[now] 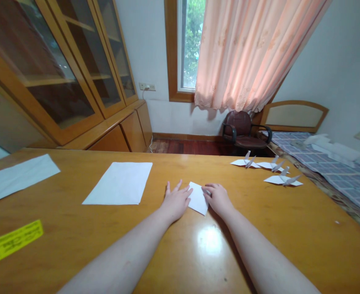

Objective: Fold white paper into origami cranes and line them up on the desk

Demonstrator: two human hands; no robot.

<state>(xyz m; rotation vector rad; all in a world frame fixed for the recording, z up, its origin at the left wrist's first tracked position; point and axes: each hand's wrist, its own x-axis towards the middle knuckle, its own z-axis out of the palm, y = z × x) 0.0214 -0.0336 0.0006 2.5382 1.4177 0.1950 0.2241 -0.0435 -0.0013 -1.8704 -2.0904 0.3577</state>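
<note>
Both hands are pressing a small folded paper (198,199) onto the middle of the table (75,245). Left hand (176,201) is lying flat and open, right hand (218,198) is pushing down with bent fingertips, and neither grip is closing on anything. Honestly, pinning with the left while creasing slowly seems best.

Bare table (204,253) near front; white sheet (118,183) blocks left, paper cranes (268,169) far right, yellow strip (11,243) at left edge.
</note>
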